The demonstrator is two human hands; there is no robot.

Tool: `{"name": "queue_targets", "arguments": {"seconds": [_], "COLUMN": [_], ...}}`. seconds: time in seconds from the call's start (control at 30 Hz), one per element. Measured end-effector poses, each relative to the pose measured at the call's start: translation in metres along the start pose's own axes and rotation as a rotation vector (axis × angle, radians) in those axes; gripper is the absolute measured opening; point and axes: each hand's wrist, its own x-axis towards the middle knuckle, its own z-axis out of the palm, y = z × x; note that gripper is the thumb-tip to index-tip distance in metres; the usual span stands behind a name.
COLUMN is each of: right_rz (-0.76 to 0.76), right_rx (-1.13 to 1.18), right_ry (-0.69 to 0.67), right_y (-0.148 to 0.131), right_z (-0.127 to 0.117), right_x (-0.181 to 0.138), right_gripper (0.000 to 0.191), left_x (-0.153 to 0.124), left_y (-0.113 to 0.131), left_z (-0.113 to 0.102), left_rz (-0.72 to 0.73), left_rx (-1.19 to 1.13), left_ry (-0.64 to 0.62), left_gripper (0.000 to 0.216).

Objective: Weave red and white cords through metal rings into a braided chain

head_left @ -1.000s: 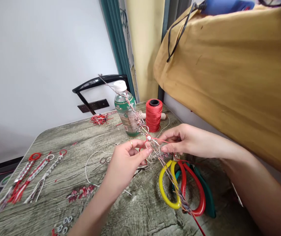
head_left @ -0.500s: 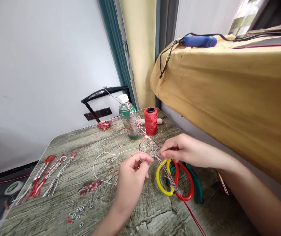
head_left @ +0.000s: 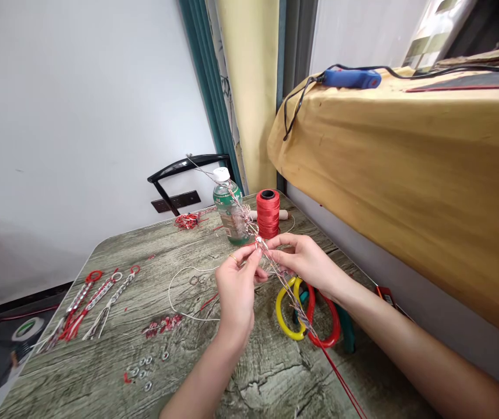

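A bundle of thin cords [head_left: 279, 273] runs taut from the far chair, past the bottle, down to red strands at the lower right. Thumb and forefinger of my left hand [head_left: 237, 288] pinch the cords just below a small shiny bead-like piece [head_left: 258, 239]. Close on the other side, my right hand [head_left: 308, 259] has its fingertips pinched on a strand at the same spot. The exact strands between the fingertips are too small to make out. Under the bundle lie scissors [head_left: 290, 334] with one yellow and one red handle loop.
A green-labelled bottle [head_left: 230, 212] and a spool of red thread [head_left: 268, 214] stand behind my hands. Finished braided tassels [head_left: 112, 299], loose metal rings [head_left: 143, 373] and red clippings [head_left: 162, 326] lie at left. A yellow-draped surface [head_left: 389, 151] rises at right.
Both hands have moved up along the cords to the shiny piece and come together there. The fingers have closed on the cords. The view has shifted slightly.
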Motion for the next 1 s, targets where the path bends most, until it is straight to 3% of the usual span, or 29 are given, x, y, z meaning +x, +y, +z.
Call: {"name": "queue_targets", "arguments": {"seconds": [0.23, 0.67, 1.0], "right_rz": [0.028, 0.015, 0.080], "right_rx": [0.085, -0.054, -0.056], "right_ry": [-0.037, 0.014, 0.015], "right_y": [0.003, 0.001, -0.005], "right_z": [0.002, -0.004, -0.029], "right_x": [-0.007, -0.014, -0.045], "right_gripper": [0.015, 0.020, 0.026], "left_x": [-0.003, -0.006, -0.033], "left_y": [-0.003, -0.001, 0.004], "left_z": [-0.003, -0.007, -0.035], "left_rz": [-0.010, -0.077, -0.248], "left_rx": [-0.005, 0.002, 0.096], "left_ry": [0.003, -0.018, -0.038], "left_gripper": [0.017, 0.020, 0.018]}}
